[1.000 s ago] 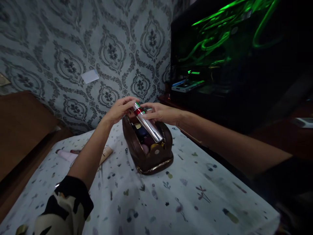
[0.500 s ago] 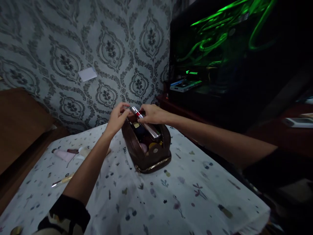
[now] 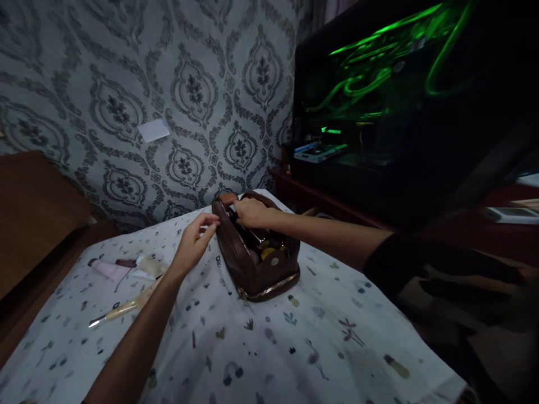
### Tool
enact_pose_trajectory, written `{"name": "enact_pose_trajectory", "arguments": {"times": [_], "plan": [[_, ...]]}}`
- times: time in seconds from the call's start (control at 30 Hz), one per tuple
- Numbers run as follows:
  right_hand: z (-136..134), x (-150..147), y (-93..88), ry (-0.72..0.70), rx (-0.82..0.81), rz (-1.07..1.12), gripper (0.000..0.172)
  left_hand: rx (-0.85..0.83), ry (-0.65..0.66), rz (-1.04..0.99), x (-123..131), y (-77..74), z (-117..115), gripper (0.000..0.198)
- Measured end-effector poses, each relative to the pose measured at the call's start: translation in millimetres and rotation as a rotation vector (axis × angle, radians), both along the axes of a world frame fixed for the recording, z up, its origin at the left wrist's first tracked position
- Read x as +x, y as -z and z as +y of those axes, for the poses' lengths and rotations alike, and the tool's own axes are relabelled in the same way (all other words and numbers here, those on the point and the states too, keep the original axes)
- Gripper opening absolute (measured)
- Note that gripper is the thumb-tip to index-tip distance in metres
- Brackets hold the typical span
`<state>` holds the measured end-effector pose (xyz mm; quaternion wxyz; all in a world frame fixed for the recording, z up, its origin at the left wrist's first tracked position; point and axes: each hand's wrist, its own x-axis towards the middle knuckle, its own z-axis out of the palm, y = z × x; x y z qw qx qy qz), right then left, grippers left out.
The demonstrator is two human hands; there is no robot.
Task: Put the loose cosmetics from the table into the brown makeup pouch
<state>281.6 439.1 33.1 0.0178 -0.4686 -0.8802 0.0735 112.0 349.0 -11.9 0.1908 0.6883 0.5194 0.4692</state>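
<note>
A brown leather toiletry bag (image 3: 236, 255) stands unzipped on the table, its mouth facing up. My right hand (image 3: 251, 214) reaches down into it, with the fingers mostly hidden inside. Below that hand shows the shiny end of a silver cylinder (image 3: 261, 242), lying among the contents. Whether my fingers still grip the cylinder is not visible. A yellow item (image 3: 268, 253) sits near the front inside the bag. My left hand (image 3: 197, 238) is at the bag's left side, fingers slightly bent and apart from the thumb, fingertips against the leather.
On the patterned tablecloth (image 3: 252, 348) to the left lie a pink tube (image 3: 110, 269), a beige tube (image 3: 150, 266) and a brush (image 3: 115, 314). A dark computer case (image 3: 337, 185) with green lights stands on the right. Behind is a patterned wall with a white card (image 3: 154, 130).
My right hand has lowered the silver cylinder into the bag, and most of it is now hidden. My left hand has come off the cylinder's end and down to the bag's left side.
</note>
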Motion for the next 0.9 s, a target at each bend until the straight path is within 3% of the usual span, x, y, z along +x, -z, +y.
{"name": "enact_pose_trajectory", "arguments": {"times": [0.27, 0.4, 0.5, 0.67, 0.83, 0.9], "plan": [[-4.4, 21.7, -5.1, -0.121, 0.023, -0.089, 0.045, -0.007, -0.053, 0.093, -1.8, 6.6, -25.2, 0.027], [-7.4, 30.2, -6.9, -0.214, -0.035, -0.137, 0.065, 0.092, -0.095, 0.149, 2.0, 9.8, -31.3, 0.029], [-13.0, 30.4, -4.5, -0.215, -0.079, -0.199, 0.074, 0.202, -0.053, 0.226, 10.9, 7.7, -30.0, 0.031], [-17.3, 29.5, -2.6, -0.179, -0.111, -0.210, 0.070, 0.208, 0.049, 0.354, 21.7, 9.0, -26.5, 0.030], [-14.9, 30.6, -10.2, -0.246, -0.146, -0.214, 0.042, 0.186, 0.075, 0.352, 17.3, 16.5, -26.6, 0.031], [-14.7, 30.8, -10.2, -0.248, -0.140, -0.198, 0.041, 0.186, 0.078, 0.364, 15.3, 17.0, -26.8, 0.032]]}}
